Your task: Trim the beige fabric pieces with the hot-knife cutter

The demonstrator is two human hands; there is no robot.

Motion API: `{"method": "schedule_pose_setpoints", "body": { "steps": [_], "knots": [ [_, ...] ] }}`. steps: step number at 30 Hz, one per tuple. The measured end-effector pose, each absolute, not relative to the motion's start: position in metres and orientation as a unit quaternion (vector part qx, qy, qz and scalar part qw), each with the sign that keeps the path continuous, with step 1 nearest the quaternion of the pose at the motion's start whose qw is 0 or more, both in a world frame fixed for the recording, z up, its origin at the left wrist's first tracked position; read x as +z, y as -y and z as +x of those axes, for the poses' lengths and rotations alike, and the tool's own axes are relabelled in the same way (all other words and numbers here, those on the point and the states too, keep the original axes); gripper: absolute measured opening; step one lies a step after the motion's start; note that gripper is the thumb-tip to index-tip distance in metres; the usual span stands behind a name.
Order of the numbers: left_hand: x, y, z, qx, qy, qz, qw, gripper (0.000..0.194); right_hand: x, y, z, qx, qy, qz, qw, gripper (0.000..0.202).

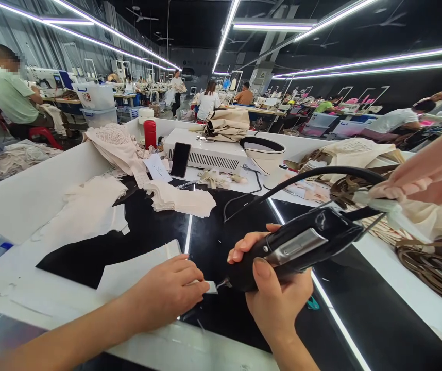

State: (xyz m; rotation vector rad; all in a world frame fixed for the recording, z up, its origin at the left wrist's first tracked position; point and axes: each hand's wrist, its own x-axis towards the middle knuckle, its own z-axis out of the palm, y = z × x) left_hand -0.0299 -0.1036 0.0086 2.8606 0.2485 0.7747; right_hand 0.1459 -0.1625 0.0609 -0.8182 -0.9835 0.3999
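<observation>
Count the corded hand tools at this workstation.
1 visible: the black tool, gripped in the right hand, its tip at the small white piece under the left hand's fingers. Others may be hidden beneath the cloth.

Left hand (174, 288), one; right hand (278, 299), one. Black tool (294, 250), one. White strip (211, 287), one, near. Phone (180, 159), one. Red bottle (150, 134), one, far. Vented box (205, 149), one, far. Stacked bins (95, 96), two, far left. Brown straps (429, 265), right: several, too tangled to count.
</observation>
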Motion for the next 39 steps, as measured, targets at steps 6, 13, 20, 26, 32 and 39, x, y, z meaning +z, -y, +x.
{"method": "schedule_pose_setpoints", "body": {
  "steps": [6, 13, 20, 26, 32, 39],
  "knots": [
    [-0.005, 0.108, -0.023, 0.24, -0.087, 0.966, 0.042, 0.026, 0.057, 0.158, 0.147, 0.193, 0.449, -0.359, 0.795, 0.035],
    [-0.004, 0.107, -0.023, 0.224, -0.1, 0.968, 0.055, 0.029, 0.051, 0.154, 0.145, 0.211, 0.456, -0.351, 0.79, 0.033],
    [-0.006, 0.105, -0.022, 0.241, -0.101, 0.964, 0.051, 0.025, 0.051, 0.154, 0.147, 0.197, 0.461, -0.361, 0.786, 0.035],
    [-0.004, 0.106, -0.024, 0.237, -0.104, 0.964, 0.062, 0.023, 0.053, 0.153, 0.147, 0.194, 0.461, -0.362, 0.786, 0.035],
    [-0.004, 0.105, -0.025, 0.241, -0.103, 0.963, 0.06, 0.024, 0.052, 0.154, 0.148, 0.2, 0.461, -0.356, 0.788, 0.035],
    [-0.005, 0.107, -0.024, 0.246, -0.1, 0.963, 0.054, 0.025, 0.057, 0.155, 0.148, 0.199, 0.445, -0.353, 0.799, 0.038]
  ]
}}
